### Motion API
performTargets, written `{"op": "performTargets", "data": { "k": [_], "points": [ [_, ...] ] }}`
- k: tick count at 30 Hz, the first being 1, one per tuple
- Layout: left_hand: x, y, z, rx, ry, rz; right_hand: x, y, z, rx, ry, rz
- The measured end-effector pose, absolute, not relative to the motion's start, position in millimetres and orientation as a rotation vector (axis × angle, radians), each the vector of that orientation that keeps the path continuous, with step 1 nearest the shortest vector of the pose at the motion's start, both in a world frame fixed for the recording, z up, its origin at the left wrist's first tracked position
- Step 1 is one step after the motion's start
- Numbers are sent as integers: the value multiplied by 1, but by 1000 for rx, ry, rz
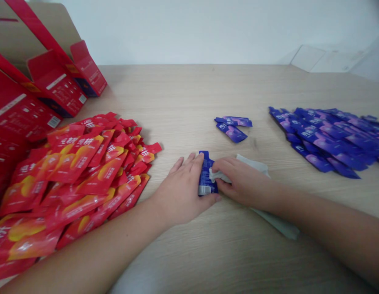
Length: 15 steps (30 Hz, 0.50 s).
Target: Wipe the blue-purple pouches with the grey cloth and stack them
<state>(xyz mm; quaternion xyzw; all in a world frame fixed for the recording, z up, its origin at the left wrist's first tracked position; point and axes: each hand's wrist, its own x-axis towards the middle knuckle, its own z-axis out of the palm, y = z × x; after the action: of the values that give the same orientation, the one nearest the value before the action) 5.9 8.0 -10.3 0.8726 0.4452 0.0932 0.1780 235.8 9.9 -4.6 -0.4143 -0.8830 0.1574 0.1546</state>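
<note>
A blue sachet [205,173] stands on its edge on the wooden table [192,94], near the middle. My left hand [183,188] grips it between thumb and fingers. My right hand [238,181] is closed on a bunched white cloth [253,165] and presses the cloth against the sachet's right side. The rest of the cloth trails under my right forearm toward the table's front.
A big heap of red-orange sachets [76,175] fills the left. Open red cartons [57,81] stand at the back left. Two blue sachets [233,127] lie beyond my hands. A spread of several blue sachets [330,139] lies at the right.
</note>
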Motion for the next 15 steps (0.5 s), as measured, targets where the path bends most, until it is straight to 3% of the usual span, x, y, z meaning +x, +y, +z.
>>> {"op": "performTargets", "data": {
  "k": [7,15],
  "points": [
    [9,5,-5,2446,1213,241,229,6,-5,-1051,-2371,461],
    [9,3,-7,2453,1212,235,231,5,5,-997,-2609,370]
  ]
}}
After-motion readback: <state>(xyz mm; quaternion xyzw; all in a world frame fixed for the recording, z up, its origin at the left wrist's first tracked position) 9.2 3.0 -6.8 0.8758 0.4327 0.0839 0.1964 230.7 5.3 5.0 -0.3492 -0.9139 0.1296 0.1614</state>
